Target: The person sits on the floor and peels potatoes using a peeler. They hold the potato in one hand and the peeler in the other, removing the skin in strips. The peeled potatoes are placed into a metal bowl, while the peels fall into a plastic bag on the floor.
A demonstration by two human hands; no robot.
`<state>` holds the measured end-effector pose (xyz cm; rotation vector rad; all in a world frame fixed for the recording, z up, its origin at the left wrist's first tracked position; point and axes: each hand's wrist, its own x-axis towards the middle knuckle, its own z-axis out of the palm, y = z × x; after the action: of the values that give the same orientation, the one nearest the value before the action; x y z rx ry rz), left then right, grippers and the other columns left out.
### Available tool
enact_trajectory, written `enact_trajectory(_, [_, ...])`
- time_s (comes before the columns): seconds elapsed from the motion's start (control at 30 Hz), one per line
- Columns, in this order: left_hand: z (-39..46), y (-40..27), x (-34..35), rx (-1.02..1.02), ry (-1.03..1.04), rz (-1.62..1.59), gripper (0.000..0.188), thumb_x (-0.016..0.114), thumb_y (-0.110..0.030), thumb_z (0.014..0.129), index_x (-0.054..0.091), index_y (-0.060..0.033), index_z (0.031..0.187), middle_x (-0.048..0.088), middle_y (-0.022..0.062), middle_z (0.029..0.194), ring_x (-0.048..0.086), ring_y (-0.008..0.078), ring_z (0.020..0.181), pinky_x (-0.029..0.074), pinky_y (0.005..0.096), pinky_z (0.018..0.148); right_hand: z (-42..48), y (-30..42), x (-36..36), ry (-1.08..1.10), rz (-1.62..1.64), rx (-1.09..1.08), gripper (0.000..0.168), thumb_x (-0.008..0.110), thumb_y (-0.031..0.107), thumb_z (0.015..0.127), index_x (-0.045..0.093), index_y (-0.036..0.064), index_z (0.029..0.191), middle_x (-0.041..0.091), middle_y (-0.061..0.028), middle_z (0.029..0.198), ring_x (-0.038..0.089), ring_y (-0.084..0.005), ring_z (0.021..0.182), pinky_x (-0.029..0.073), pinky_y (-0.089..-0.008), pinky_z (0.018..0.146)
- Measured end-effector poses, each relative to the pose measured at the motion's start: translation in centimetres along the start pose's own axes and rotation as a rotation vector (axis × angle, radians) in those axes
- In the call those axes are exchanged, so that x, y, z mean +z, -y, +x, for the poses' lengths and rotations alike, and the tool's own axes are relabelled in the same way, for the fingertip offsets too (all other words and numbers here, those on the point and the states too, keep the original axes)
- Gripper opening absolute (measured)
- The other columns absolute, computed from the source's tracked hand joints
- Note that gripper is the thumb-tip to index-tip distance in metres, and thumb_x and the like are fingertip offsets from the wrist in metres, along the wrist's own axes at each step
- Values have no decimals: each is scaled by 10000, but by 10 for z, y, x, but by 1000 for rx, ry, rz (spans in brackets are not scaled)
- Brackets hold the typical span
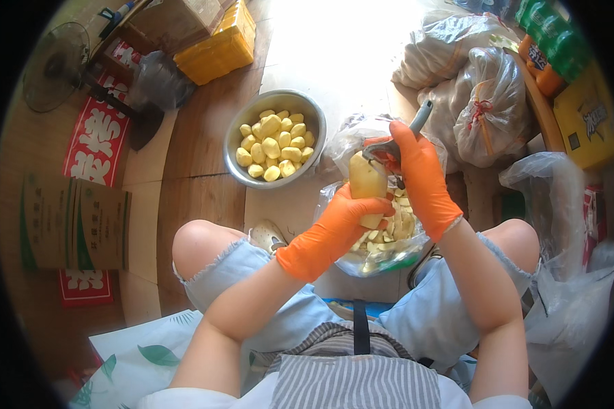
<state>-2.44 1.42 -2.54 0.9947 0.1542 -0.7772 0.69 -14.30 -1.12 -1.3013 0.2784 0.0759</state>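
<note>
My left hand (343,217), in an orange glove, grips the lower end of a large potato (367,176), whose upright side looks mostly pale. In my right hand (422,171), gloved the same way, is a peeler with a grey handle (420,118); its head lies at the potato's top end. Right below both hands, a clear plastic bag (355,268) holds a heap of potato peelings (403,220). Ahead and to the left, a steel bowl (234,168) contains many peeled yellow potatoes (271,147).
Full, tied plastic sacks (491,112) stand at the front right, beside packs of green bottles (552,38). A yellow crate (217,46) and a standing fan (56,66) are at the far left. Cardboard boxes (74,222) lie on the left. Loose plastic bags (552,204) hang at my right.
</note>
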Motion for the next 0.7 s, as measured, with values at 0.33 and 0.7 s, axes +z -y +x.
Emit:
enact_trajectory(0.33, [1, 9, 9, 315, -103, 424, 469, 673, 46, 752, 596, -47, 1206, 669, 18, 1081, 616, 121, 1013, 487, 280, 886, -8, 7, 11, -105, -311, -235, 398, 612, 375, 934, 606, 8, 782, 633, -25, 717, 603, -109, 662, 478, -266, 626])
enact_trajectory(0.7, [-2, 6, 10, 589, -187, 883, 523, 638, 52, 749, 561, -82, 1248, 674, 86, 1047, 652, 172, 1006, 499, 302, 879, 0, 20, 2, -139, 107, -2, 415, 614, 426, 939, 554, 47, 781, 532, -3, 644, 516, -91, 555, 413, -236, 523])
